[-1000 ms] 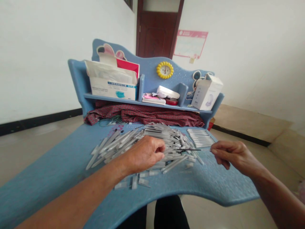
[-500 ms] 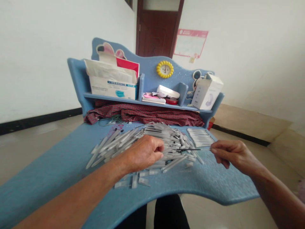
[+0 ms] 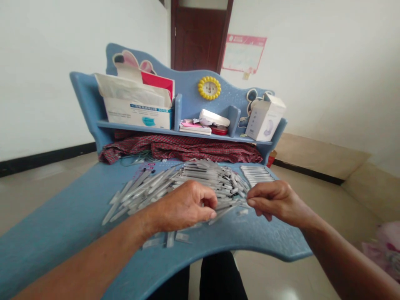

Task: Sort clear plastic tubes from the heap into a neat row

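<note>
My left hand [image 3: 190, 206] is closed in a pinch at the front of a heap of translucent pen barrels [image 3: 140, 193]; what it grips is hidden behind the fingers. To its right, my right hand [image 3: 275, 200] pinches the end of a thin pen refill [image 3: 233, 205], dark along part of its length, which points toward the left hand. Pen caps [image 3: 170, 238] lie loose near the table's front edge. Behind my right hand, several finished-looking pens [image 3: 256, 174] lie side by side in a neat row.
The blue table [image 3: 75, 200] has a curved front edge. At its back, a checked cloth [image 3: 187, 148] lies under a shelf [image 3: 140, 127] bearing a mask box [image 3: 137, 110], notebooks [image 3: 195, 130] and a white carton [image 3: 265, 118]. A yellow flower-shaped clock [image 3: 209, 88] is above.
My right hand has moved left toward my left hand with the refill, narrowing the gap between them. The left hand stays pinched at the heap. The view has shifted slightly.
</note>
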Motion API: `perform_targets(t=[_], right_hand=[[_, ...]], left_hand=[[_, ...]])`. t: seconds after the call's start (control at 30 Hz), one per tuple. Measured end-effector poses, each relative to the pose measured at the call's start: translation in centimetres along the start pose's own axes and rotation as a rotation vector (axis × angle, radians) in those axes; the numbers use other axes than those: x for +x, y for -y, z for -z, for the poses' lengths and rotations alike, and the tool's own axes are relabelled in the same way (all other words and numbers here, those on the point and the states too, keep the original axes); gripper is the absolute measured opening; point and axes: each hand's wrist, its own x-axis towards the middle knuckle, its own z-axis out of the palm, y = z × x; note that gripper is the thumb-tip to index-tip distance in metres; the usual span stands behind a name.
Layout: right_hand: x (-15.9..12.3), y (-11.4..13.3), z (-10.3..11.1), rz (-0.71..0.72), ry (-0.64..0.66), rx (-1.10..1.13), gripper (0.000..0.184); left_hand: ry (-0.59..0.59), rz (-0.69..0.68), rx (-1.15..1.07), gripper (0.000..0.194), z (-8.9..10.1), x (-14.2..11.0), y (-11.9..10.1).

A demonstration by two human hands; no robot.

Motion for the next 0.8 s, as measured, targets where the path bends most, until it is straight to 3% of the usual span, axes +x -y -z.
perform_targets(t=[0.1,0.2,0.33,0.4,0.5,0.63,0.8], right_hand=[[0.8,0.7,-1.1,0.078,0.016,-0.024,0.027],[1.1,0.5,-0.9,0.066,0.039,-0.100,0.028],[0.8,-1.0,-0.1,0.025,0.136,-0.515,0.015],[0.7,-2.0,0.1,-0.023,0.190,-0.733,0.017],[0.6,-3.4,-0.2,-0.087,0.255,-0.891,0.019],[0.6,-4.1,-0.5,-0.091,0.282,-0.913,0.016],[-0.1,-3.0,-0.3,0.043,0.209,-0.669,0.013]], left_hand=[[-0.015,0.028,-0.134,0.010,0.0,0.0,-0.2],[-0.061,0.037,-0.254,0.006,0.2,-0.1,-0.4],[-0.078,0.053,-0.392,0.009,0.4,-0.2,-0.3],[-0.066,0.062,-0.430,0.011,0.4,-0.2,-0.2],[-0.046,0.078,-0.431,0.012,0.2,-0.1,0.0],[-0.003,0.096,-0.428,0.013,-0.2,0.1,0.2],[0.025,0.118,-0.398,0.013,-0.4,0.1,0.0]])
